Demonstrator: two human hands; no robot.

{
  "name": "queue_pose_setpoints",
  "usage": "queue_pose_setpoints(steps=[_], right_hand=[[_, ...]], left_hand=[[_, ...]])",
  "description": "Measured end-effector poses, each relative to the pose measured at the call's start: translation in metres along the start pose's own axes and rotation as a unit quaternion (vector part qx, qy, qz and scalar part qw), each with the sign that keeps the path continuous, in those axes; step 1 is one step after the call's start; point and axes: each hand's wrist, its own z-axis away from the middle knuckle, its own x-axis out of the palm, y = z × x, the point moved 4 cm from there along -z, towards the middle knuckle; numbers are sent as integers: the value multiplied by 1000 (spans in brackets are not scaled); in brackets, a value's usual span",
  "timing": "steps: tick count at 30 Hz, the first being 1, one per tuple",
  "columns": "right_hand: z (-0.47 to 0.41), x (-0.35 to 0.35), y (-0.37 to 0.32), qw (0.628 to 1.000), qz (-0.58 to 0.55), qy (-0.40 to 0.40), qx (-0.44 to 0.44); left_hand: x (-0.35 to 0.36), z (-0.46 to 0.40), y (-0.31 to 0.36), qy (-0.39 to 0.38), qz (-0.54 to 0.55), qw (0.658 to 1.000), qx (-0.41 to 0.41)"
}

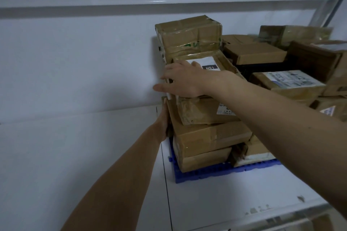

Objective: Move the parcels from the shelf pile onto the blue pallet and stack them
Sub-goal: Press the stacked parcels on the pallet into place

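A stack of brown cardboard parcels stands on the blue pallet [199, 174] on a white shelf board. My right hand [180, 78] lies with straight fingers over the left end of a flat parcel with a white label [216, 63] high in the stack. A taller taped box [189, 36] stands just behind that parcel. My left hand [164, 118] presses against the left side of a larger box [210, 137] lower in the stack; its fingers are mostly hidden behind the box edge.
More parcels lie piled to the right, one with a white label [289, 80] and dark boxes [317, 58] behind. A pale wall rises at the left. The white shelf board [225, 202] runs to a front edge at the lower right.
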Motion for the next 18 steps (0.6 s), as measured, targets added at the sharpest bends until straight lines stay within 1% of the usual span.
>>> queue_pose_setpoints(steps=[4, 8, 12, 15, 17, 18], right_hand=[[6, -7, 1, 999, -27, 15, -8], [10, -7, 9, 998, -50, 48, 8], [12, -9, 16, 995, -71, 68, 19], [24, -15, 23, 992, -87, 94, 9], [38, -16, 30, 989, -87, 116, -8], [46, -16, 35, 988, -85, 126, -14]], left_hand=[[16, 8, 34, 19, 21, 998, 61], [35, 10, 50, 29, 0, 995, 100], [29, 9, 51, 31, 14, 997, 71], [16, 13, 53, 59, -8, 995, 78], [7, 18, 50, 97, -31, 992, 72], [7, 24, 52, 112, -41, 989, 83]])
